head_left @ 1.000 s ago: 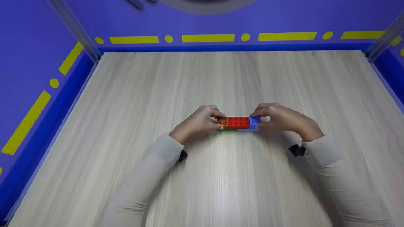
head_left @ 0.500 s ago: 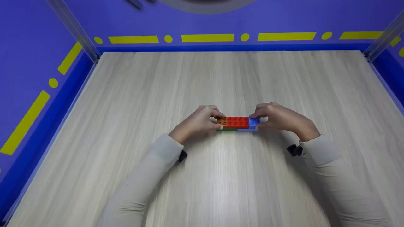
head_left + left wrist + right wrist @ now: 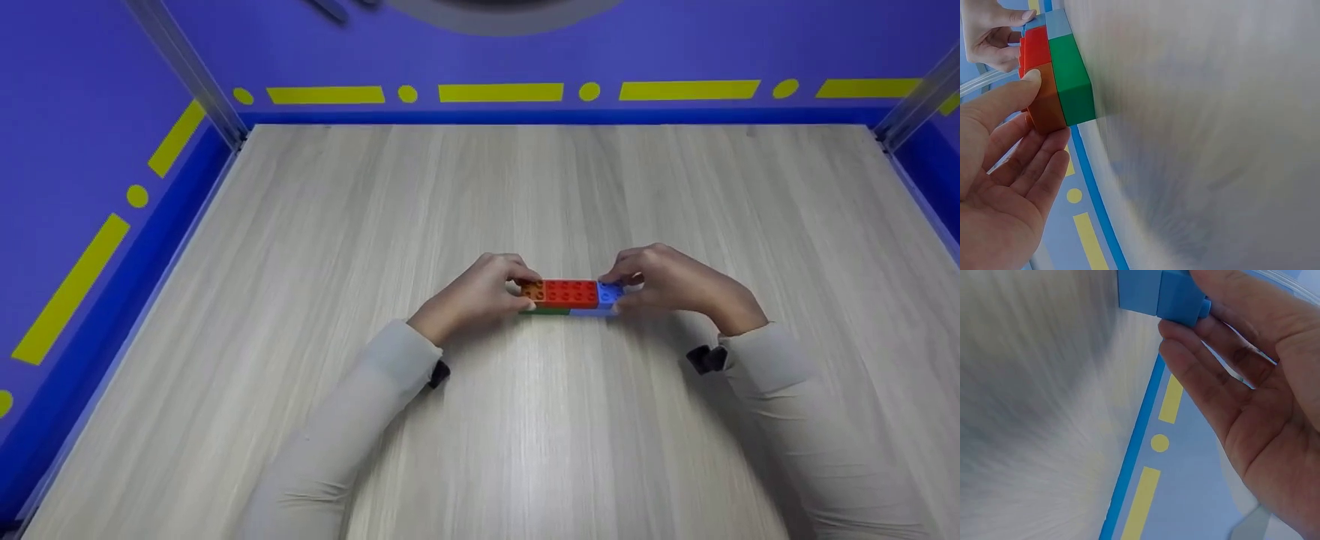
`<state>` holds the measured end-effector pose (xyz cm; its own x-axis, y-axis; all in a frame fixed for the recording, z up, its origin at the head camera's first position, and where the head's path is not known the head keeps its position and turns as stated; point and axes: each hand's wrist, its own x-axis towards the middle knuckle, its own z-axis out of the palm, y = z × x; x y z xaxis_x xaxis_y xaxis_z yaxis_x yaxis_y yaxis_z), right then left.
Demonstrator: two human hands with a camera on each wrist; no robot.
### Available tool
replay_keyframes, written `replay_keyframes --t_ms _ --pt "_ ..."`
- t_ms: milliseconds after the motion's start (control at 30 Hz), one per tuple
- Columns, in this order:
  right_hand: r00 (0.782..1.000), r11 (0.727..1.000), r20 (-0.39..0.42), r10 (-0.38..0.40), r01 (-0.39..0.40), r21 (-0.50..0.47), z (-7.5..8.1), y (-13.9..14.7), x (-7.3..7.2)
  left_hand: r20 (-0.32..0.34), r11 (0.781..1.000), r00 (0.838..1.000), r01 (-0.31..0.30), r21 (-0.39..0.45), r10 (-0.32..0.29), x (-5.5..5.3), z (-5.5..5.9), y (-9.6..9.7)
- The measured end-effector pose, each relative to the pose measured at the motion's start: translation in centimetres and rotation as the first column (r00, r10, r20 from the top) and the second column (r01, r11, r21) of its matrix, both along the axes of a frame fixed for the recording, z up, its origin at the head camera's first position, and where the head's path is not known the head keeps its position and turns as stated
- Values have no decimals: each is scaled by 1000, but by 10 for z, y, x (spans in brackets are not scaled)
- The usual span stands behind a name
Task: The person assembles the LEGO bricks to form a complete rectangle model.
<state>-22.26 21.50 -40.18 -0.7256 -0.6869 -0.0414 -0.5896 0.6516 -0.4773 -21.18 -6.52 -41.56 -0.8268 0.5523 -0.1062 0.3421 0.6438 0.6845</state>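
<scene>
A two-layer row of toy building bricks stands on the wooden table, in the middle of the head view. Its upper layer has an orange brick (image 3: 1047, 101), a red brick (image 3: 571, 293) and a blue brick (image 3: 610, 293). Beneath them lie a green brick (image 3: 1074, 81) and a light blue brick (image 3: 591, 312). My left hand (image 3: 480, 292) pinches the orange brick at the left end between thumb and fingers. At the right end, the blue brick is pinched by my right hand (image 3: 671, 281). In the right wrist view the thumb tip is cut off by the frame's top.
The light wooden table (image 3: 375, 202) spreads around the bricks. Blue walls (image 3: 510, 56) with yellow dashes and dots border its back and sides. Metal posts (image 3: 184, 71) rise at the back corners.
The head view has shifted slightly, so everything appears a little further right than half a second ago. Both hands keep their hold at the row's ends, and the bricks stay together.
</scene>
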Motion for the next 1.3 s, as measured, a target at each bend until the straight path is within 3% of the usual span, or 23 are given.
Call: replay_keyframes --t_ms 233,400,533,767,1000,1300 --pt "995 993 102 -1 13 -116 -8 7 -1 -14 999 999 38 -23 -39 -2 3 0" --pt "994 990 112 -1 17 -143 -9 10 -1 -22 996 997 75 45 -74 -9 4 -2" --pt "991 984 133 -26 49 -170 -7 13 -6 17 994 999 28 101 -30 -16 4 -3" --pt "968 957 221 -123 175 -233 -7 14 -16 83 975 990 -125 186 111 -25 0 -6" --pt "944 927 212 -254 300 -224 -9 9 -26 99 918 959 -283 279 266 -35 -7 -3" --pt "864 864 305 -401 467 -186 -16 1 -38 108 822 889 -453 345 444 -46 -17 7"
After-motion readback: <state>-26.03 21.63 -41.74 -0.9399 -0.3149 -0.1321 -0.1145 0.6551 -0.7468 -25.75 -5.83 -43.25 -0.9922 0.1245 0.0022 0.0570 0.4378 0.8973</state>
